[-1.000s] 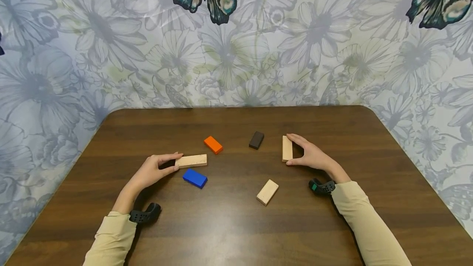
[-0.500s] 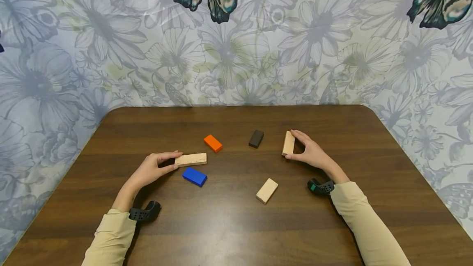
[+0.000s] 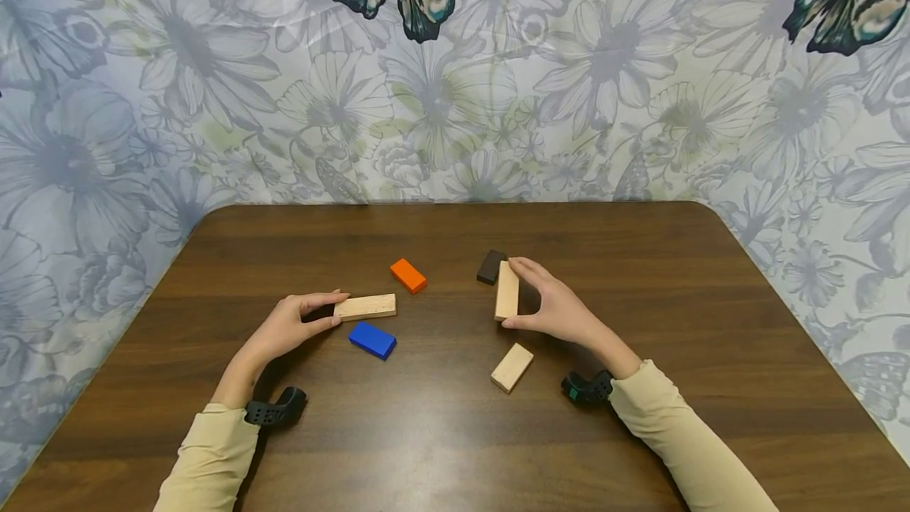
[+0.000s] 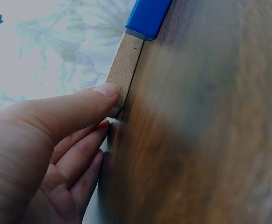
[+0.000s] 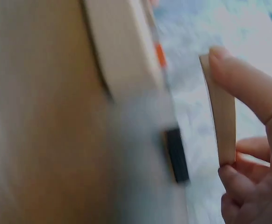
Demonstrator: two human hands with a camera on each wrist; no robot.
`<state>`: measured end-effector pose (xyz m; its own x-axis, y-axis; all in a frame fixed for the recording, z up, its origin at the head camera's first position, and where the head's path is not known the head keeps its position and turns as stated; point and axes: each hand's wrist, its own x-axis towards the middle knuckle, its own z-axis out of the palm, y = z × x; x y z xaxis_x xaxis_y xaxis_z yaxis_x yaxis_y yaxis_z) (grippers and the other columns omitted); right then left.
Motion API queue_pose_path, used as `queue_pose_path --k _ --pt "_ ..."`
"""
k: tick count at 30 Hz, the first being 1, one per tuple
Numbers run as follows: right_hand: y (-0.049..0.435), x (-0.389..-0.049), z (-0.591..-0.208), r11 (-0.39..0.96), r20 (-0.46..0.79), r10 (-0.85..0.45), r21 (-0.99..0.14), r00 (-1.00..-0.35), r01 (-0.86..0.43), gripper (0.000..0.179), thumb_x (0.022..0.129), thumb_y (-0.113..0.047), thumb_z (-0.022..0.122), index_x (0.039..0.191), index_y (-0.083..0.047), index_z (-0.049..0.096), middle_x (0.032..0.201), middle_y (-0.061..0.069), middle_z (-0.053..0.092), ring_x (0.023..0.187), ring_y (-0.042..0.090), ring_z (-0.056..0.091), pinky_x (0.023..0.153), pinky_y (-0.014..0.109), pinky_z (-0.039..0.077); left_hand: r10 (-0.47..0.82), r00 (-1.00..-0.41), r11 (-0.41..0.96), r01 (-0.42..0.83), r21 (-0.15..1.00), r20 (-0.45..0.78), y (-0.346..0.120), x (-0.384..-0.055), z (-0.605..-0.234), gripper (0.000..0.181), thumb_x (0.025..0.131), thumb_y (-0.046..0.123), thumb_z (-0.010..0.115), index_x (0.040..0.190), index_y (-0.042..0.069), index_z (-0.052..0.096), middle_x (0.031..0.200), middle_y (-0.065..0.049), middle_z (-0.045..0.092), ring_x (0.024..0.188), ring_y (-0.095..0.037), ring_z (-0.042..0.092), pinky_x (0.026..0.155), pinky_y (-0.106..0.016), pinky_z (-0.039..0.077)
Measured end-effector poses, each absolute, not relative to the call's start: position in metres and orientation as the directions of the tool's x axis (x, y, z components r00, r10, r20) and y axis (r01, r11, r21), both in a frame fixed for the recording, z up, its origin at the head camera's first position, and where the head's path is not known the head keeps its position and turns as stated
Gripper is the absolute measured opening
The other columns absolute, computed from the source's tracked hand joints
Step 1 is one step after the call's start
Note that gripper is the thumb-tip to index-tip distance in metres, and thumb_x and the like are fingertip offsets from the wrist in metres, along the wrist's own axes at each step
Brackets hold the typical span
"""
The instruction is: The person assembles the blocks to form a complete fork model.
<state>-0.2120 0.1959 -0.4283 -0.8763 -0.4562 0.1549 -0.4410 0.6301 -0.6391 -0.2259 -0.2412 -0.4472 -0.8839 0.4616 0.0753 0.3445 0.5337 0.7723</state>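
In the head view, my left hand [image 3: 291, 326] pinches the left end of a long wooden block [image 3: 366, 306] lying on the table. A blue block [image 3: 373, 340] lies just in front of that block, and an orange block [image 3: 408, 276] sits behind it. My right hand [image 3: 558, 306] grips a second wooden block [image 3: 507, 291] by its two ends, thumb at the near end and fingers at the far one. In the right wrist view this held block [image 5: 222, 116] appears raised off the table. Close behind it lies a black block [image 3: 490, 267].
A third, loose wooden block [image 3: 512, 367] lies on the brown table [image 3: 441, 449], nearer to me than the right hand's block. A patterned wall [image 3: 455, 125] rises behind the table's far edge.
My right hand has carried its wooden block first slightly back, then left, close to the black block. The left hand and its block have stayed in place.
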Motion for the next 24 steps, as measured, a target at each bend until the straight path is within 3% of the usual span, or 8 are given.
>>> queue_pose_path --k 8,24 --pt "0.161 -0.2 -0.437 0.632 0.096 -0.521 -0.625 -0.848 -0.458 0.096 0.073 -0.047 0.078 0.147 -0.009 0.031 0.149 0.01 0.028 0.13 0.03 0.034 0.098 0.049 0.036 0.462 -0.884 0.55 0.35 0.759 0.073 -0.241 -0.226 -0.447 0.042 0.09 0.015 0.065 0.129 0.002 0.057 0.134 -0.019 0.048 0.124 -0.036 0.041 0.097 -0.051 0.034" --pt "0.152 -0.197 -0.45 0.61 0.034 -0.621 -0.606 -0.783 -0.51 0.095 0.075 -0.049 0.075 0.148 -0.012 0.029 0.15 0.007 0.027 0.132 0.026 0.032 0.1 0.045 0.033 0.465 -0.881 0.544 0.366 0.755 0.092 -0.243 -0.228 -0.45 0.04 0.088 0.01 0.066 0.127 0.0 0.059 0.133 -0.019 0.048 0.124 -0.036 0.041 0.097 -0.051 0.034"
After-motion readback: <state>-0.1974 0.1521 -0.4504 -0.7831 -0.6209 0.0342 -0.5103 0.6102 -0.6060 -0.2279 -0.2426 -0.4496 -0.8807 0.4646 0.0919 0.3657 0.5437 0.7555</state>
